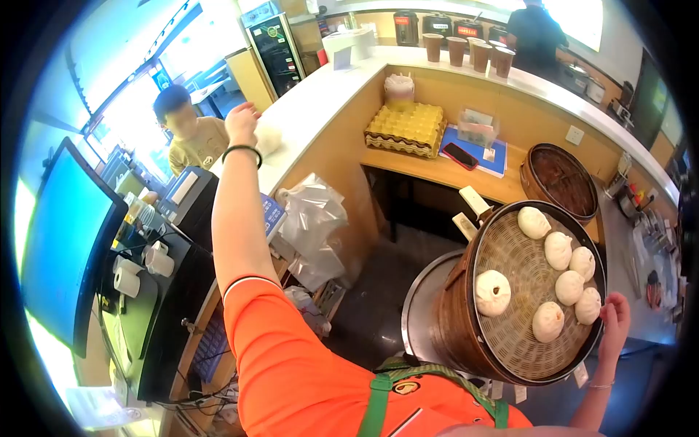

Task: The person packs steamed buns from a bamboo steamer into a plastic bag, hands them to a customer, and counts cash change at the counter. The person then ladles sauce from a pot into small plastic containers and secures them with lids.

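Observation:
My left hand [243, 122], with a dark band on the wrist, reaches over the white counter. Its fingers are curled in; what they hold, if anything, I cannot make out. A small whitish plastic bag [269, 140] is just below the fingertips; whether they touch it is unclear. Beside the right rim of a round bamboo steamer [455, 309], my right hand [617, 315] has loosely closed fingers with nothing visible in them. Several white steamed buns [558, 251] lie on the woven mat [513, 349] inside, mostly toward the right. One bun [493, 293] sits apart on the left.
Across the counter [291, 138] stands a person [191, 142]. Stacked egg trays [405, 130], a phone [460, 156] and another steamer [559, 180] rest on the lower shelf. Several cups [456, 51] line the ledge. Plastic bags [313, 226] hang below; a monitor [69, 240] is left.

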`<state>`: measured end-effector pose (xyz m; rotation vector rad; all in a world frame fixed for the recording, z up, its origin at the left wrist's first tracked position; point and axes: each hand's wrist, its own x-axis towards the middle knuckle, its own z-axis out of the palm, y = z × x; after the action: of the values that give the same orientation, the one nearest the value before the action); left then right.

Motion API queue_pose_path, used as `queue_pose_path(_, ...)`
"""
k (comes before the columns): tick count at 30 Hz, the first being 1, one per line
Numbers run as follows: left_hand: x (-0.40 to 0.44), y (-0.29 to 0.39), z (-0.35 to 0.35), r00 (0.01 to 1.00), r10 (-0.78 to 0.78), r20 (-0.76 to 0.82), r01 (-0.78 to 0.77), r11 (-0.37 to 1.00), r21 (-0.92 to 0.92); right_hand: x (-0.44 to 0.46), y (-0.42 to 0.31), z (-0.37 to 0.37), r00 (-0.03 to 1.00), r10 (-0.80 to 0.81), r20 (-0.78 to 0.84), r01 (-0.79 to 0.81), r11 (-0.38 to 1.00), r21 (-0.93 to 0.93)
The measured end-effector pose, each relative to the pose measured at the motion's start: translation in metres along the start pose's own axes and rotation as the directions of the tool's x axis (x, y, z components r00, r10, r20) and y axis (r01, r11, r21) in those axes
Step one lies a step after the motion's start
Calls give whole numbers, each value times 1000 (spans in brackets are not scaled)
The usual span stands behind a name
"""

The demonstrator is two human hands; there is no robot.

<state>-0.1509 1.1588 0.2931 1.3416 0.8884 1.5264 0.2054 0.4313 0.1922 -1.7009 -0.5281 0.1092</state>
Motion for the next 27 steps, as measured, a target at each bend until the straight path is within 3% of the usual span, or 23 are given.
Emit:
queue_pose_path(1,6,-8,-12,995,-46,-83,50,998,48,-2,3,3,1000,6,-1,-6,1000,-2)
queue_pose_path(4,19,-25,-46,990,-65,-126,56,996,-70,-4,10,7,999,29,13,-30,997,65)
queue_pose_path(6,21,-27,-60,988,-153,19,153,988,-14,-3,13,11,997,80,4,-80,993,92)
queue_pose_path(11,-4,-14,-47,966,-259,-22,260,961,97,-2,14,27,994,88,63,-95,988,124)
queue_pose_path(13,3,-17,-56,942,-299,-149,318,940,121,-2,14,29,993,83,85,-95,985,144)
queue_pose_path(15,13,-23,-71,936,-319,-152,345,915,209,-4,15,28,989,114,98,-122,990,76)
queue_pose_path(18,10,-29,-75,924,-327,-196,365,908,207,-11,16,22,989,141,45,-145,985,93)
queue_pose_path(21,21,-47,-88,930,-276,-242,336,906,259,-16,13,17,990,139,-5,-138,984,117)
queue_pose_path(23,59,-92,-110,962,-42,-269,143,919,368,-17,17,13,991,137,-3,-135,982,131)
queue_pose_path(25,16,-58,-77,865,-32,-501,282,856,433,-16,20,12,991,135,-2,-134,981,139)
queue_pose_path(27,-5,-48,-63,875,81,-478,269,739,617,-15,24,11,995,100,-26,-98,993,68)
